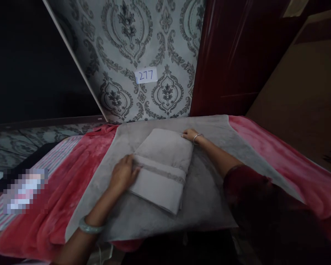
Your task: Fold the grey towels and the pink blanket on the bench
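Observation:
A folded light grey cloth (165,151), towel-like with a darker band across its lower part, lies at a slant on a grey sheet (209,198). My left hand (123,172) is closed on its left edge near the band, with the thumb over the top. At the far right corner, my right hand (191,135) pinches the cloth's edge between thumb and fingers. Some fingertips of both hands are hard to make out.
Red plush blanket (79,176) shows on both sides beneath the grey sheet. A striped cloth (60,154) lies at the left. Behind stand a patterned wall with a paper label (146,75) reading 277, a dark red panel (226,55) and a large cardboard box (300,88).

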Available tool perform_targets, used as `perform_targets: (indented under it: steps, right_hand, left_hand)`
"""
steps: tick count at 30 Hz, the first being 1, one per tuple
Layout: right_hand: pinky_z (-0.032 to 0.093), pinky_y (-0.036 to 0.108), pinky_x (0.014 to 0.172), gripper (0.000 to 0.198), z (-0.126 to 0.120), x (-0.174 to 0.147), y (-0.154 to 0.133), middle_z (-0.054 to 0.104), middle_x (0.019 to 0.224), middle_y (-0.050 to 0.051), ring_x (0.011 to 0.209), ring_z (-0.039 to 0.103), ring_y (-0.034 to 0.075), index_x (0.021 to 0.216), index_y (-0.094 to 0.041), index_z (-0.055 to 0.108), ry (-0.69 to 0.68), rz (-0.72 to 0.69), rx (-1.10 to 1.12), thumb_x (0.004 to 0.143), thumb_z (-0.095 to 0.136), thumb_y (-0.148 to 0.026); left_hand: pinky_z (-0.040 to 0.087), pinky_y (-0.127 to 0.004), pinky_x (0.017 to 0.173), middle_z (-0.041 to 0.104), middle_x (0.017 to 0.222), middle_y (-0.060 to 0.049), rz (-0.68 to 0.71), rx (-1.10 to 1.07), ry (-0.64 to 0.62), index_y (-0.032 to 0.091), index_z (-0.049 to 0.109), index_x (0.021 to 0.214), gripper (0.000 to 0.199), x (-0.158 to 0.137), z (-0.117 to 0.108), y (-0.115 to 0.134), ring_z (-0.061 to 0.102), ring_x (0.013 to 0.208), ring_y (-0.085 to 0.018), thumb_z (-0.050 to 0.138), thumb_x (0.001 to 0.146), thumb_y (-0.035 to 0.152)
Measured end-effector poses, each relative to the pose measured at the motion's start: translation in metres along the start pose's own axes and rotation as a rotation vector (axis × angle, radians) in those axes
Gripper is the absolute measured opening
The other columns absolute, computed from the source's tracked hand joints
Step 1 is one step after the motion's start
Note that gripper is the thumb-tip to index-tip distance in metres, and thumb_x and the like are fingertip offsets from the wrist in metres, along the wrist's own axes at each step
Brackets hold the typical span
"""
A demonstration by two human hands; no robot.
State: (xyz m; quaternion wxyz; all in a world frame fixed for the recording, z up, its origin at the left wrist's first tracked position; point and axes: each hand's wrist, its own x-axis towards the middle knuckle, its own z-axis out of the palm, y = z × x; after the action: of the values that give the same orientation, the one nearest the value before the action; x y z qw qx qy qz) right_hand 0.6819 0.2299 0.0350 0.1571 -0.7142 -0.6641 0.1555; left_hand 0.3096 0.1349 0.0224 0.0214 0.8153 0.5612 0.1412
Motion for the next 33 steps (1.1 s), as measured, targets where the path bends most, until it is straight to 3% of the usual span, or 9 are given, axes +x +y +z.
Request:
perform_targets:
  steps: [3, 5, 8, 16, 20, 24, 26, 29, 33]
  right_hand:
    - [0.037, 0.049, 0.115, 0.043, 0.026, -0.022, -0.02, 0.057, 0.146, 0.017, 0.139, 0.047, 0.035, 0.138, -0.015, 0.064, 0.107, -0.074, -0.084, 0.098, 0.056, -0.03]
    - [0.024, 0.056, 0.122, 0.051, 0.043, -0.041, -0.033, 0.037, 0.162, 0.012, 0.151, 0.027, 0.034, 0.15, -0.021, 0.052, 0.116, -0.35, -0.181, 0.102, 0.051, -0.037]
    - [0.02, 0.058, 0.123, 0.056, 0.065, -0.052, -0.04, 0.025, 0.168, 0.004, 0.155, 0.019, 0.03, 0.158, -0.03, 0.039, -0.06, -0.717, -0.314, 0.105, 0.043, -0.046]
    - [0.027, 0.056, 0.121, 0.06, 0.061, 0.035, 0.016, 0.021, 0.169, 0.003, 0.155, 0.02, 0.031, 0.164, -0.031, 0.025, -0.125, -0.37, -0.284, 0.107, 0.026, -0.051]
    - [0.024, 0.051, 0.123, 0.057, 0.063, 0.054, 0.026, 0.026, 0.168, 0.002, 0.154, 0.021, 0.03, 0.159, -0.029, 0.04, -0.116, -0.283, -0.223, 0.107, 0.021, -0.046]
    - [0.031, 0.046, 0.12, 0.052, 0.065, 0.048, 0.023, 0.044, 0.158, 0.007, 0.146, 0.035, 0.029, 0.149, -0.027, 0.054, 0.013, -0.278, -0.199, 0.106, 0.029, -0.041]
    - [0.035, 0.047, 0.116, 0.051, 0.062, 0.042, 0.022, 0.052, 0.149, 0.013, 0.139, 0.043, 0.03, 0.146, -0.023, 0.057, 0.071, -0.264, -0.204, 0.104, 0.036, -0.042]
    - [0.04, 0.044, 0.111, 0.05, 0.055, 0.035, 0.02, 0.06, 0.135, 0.017, 0.13, 0.051, 0.031, 0.139, -0.017, 0.061, 0.088, -0.251, -0.204, 0.1, 0.045, -0.043]
    - [0.051, 0.036, 0.098, 0.043, 0.043, 0.033, 0.014, 0.069, 0.124, 0.015, 0.113, 0.065, 0.026, 0.125, -0.014, 0.067, -0.024, -0.271, -0.179, 0.098, 0.044, -0.038]
  left_hand:
    - [0.036, -0.053, 0.119, 0.047, 0.156, -0.021, 0.335, -0.044, -0.059, 0.013, 0.047, 0.148, 0.059, -0.009, 0.025, 0.041, 0.044, 0.145, -0.032, 0.051, 0.095, 0.038]
    - [0.026, -0.058, 0.124, 0.038, 0.163, -0.017, 0.489, -0.062, -0.119, 0.018, 0.041, 0.154, 0.064, -0.022, 0.04, 0.07, 0.033, 0.152, -0.032, 0.054, 0.096, 0.041]
    - [0.016, -0.064, 0.125, 0.027, 0.168, -0.015, 0.578, -0.053, -0.192, 0.021, 0.035, 0.158, 0.072, -0.041, 0.055, 0.098, 0.018, 0.157, -0.034, 0.059, 0.094, 0.043]
    - [0.013, -0.069, 0.124, 0.017, 0.171, -0.006, 0.581, -0.085, -0.272, 0.031, 0.031, 0.16, 0.073, -0.049, 0.053, 0.098, 0.006, 0.158, -0.035, 0.06, 0.093, 0.033]
    - [0.015, -0.072, 0.123, 0.018, 0.171, -0.004, 0.582, -0.122, -0.256, 0.036, 0.031, 0.159, 0.075, -0.048, 0.055, 0.099, 0.007, 0.158, -0.036, 0.063, 0.091, 0.031]
    - [0.021, -0.067, 0.123, 0.031, 0.167, -0.006, 0.615, -0.21, -0.126, 0.032, 0.042, 0.153, 0.063, -0.056, 0.063, 0.091, 0.019, 0.157, -0.034, 0.059, 0.093, 0.029]
    - [0.023, -0.064, 0.124, 0.038, 0.164, -0.008, 0.527, -0.279, 0.079, 0.03, 0.051, 0.147, 0.054, -0.063, 0.063, 0.074, 0.026, 0.155, -0.032, 0.056, 0.094, 0.026]
    - [0.026, -0.062, 0.122, 0.045, 0.159, -0.011, 0.087, -0.463, 0.441, 0.028, 0.062, 0.135, 0.046, -0.074, 0.052, 0.034, 0.034, 0.151, -0.035, 0.063, 0.09, 0.029]
    - [0.045, -0.05, 0.113, 0.062, 0.139, -0.013, -0.654, -1.15, 0.507, 0.022, 0.066, 0.122, 0.047, -0.085, 0.024, -0.014, 0.058, 0.13, -0.031, 0.076, 0.078, 0.034]
